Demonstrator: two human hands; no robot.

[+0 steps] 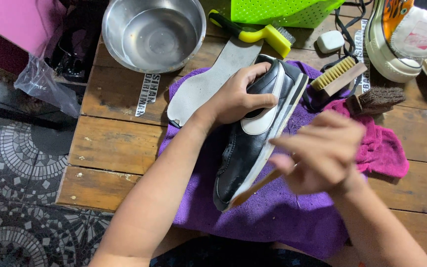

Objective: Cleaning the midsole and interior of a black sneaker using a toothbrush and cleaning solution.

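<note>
A black leather sneaker (249, 148) with a white side stripe and white sole lies on its side on a purple towel (282, 217). My left hand (238, 96) grips its heel end and holds it steady. My right hand (322, 153), blurred, holds a small wooden-handled brush (255, 190) whose tip touches the white sole edge near the toe.
A grey insole (208, 86) lies under the heel. On the wooden table (114, 143) sit a steel bowl (153, 33), a yellow-handled brush (260, 34), two wooden brushes (339, 74), a white block (330, 41), a magenta cloth (384, 148), a green basket (282, 11) and other sneakers (401, 37).
</note>
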